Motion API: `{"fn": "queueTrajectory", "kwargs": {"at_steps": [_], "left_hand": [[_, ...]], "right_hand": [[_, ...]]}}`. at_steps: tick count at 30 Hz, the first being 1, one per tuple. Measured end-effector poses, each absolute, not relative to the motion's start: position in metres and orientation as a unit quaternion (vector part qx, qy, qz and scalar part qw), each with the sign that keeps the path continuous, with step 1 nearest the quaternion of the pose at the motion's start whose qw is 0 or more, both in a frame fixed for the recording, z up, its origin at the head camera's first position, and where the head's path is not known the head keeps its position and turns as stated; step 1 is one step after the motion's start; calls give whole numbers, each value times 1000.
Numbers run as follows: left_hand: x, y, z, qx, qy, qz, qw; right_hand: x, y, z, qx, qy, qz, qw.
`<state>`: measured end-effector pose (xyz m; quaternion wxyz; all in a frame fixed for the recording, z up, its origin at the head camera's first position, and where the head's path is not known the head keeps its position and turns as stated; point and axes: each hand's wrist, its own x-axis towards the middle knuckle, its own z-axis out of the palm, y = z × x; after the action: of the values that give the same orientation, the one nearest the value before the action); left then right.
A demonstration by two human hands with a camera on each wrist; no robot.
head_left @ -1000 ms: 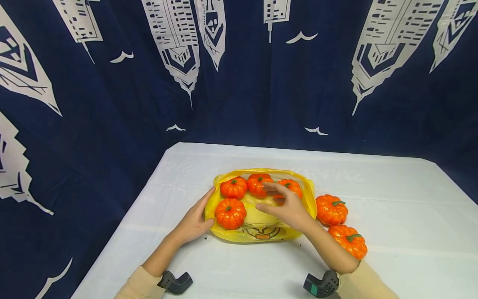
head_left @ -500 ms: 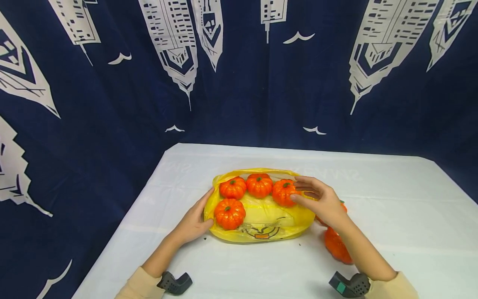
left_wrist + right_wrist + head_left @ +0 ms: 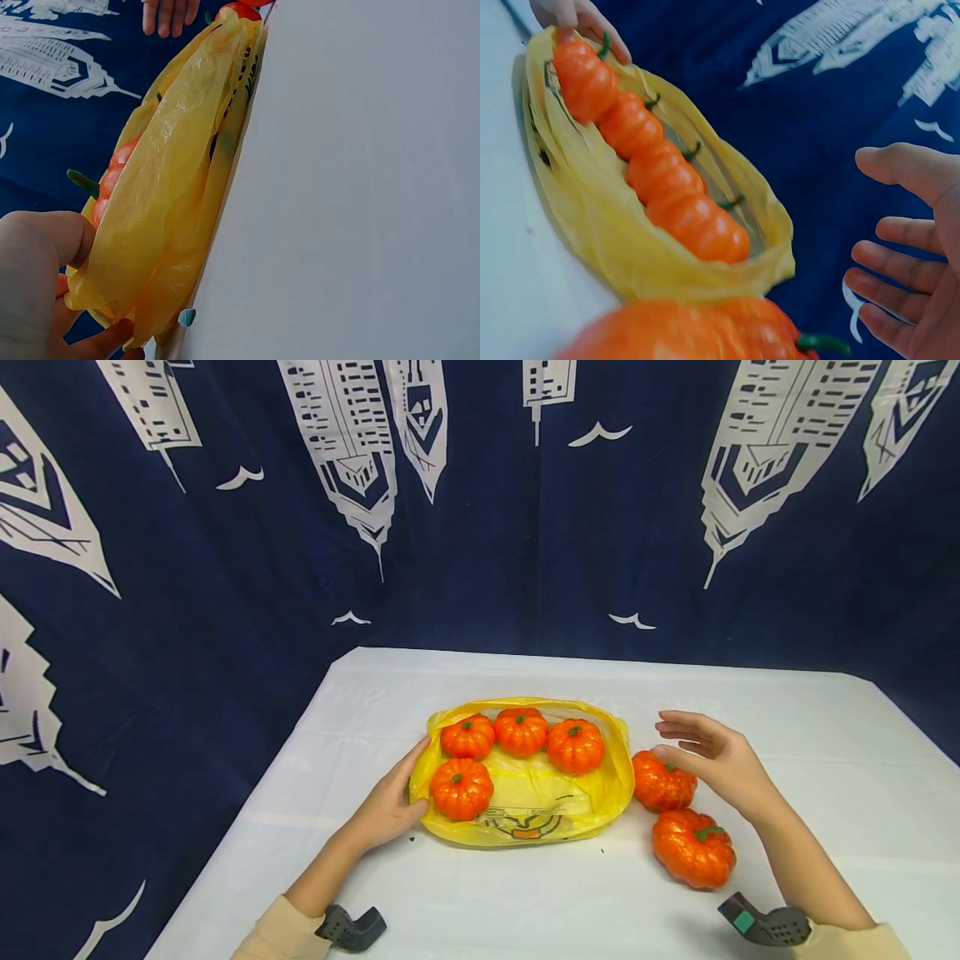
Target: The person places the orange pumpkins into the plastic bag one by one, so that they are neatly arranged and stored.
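A yellow plastic bag (image 3: 525, 827) sits wide-mouthed on the table with several small orange pumpkins inside, three along the back and one pumpkin (image 3: 462, 789) at front left. My left hand (image 3: 392, 802) grips the bag's left end, thumb at the front and fingers behind; the left wrist view shows its thumb (image 3: 71, 236) at the rim. Just right of the bag lie two more pumpkins, a nearer pumpkin (image 3: 693, 850) and a farther pumpkin (image 3: 663, 782). Over the farther one hovers my right hand (image 3: 723, 764), fingers spread and palm bare in the right wrist view.
A white cloth covers the table (image 3: 480, 902), and its far edge meets a dark blue curtain (image 3: 480, 568) with white building prints. Tiny dark specks dot the cloth before the bag. Each wrist wears a dark camera mount.
My right hand has moved right, out from over the bag, leaving a pumpkin at the bag's right side, and is now above the loose pumpkins. The left hand stays put.
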<state>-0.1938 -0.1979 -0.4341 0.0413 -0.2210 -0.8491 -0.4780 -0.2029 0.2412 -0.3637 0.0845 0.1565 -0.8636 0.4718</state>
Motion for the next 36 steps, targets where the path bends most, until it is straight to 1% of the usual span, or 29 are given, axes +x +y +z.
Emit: {"fn": "queueTrajectory", "kwargs": {"at_steps": [7, 20, 24, 27, 30, 36], "left_hand": [[-193, -196, -434, -203, -858, -470, 41], [-193, -198, -433, -219, -852, -474, 38], [-185, -193, -419, -215, -856, -470, 34], [-186, -194, -421, -219, -856, -467, 32], [-195, -199, -436, -223, -853, -470, 36], [-195, -198, -434, -224, -851, -474, 40]], "right_hand": [[-205, 262, -378, 134, -867, 474, 67], [-212, 276, -403, 93, -872, 479, -21], [-213, 278, -408, 92, -862, 496, -41], [-212, 278, -410, 94, -859, 501, -47], [-212, 276, -412, 96, -862, 496, -48], [-214, 275, -415, 95, -872, 477, -48]]}}
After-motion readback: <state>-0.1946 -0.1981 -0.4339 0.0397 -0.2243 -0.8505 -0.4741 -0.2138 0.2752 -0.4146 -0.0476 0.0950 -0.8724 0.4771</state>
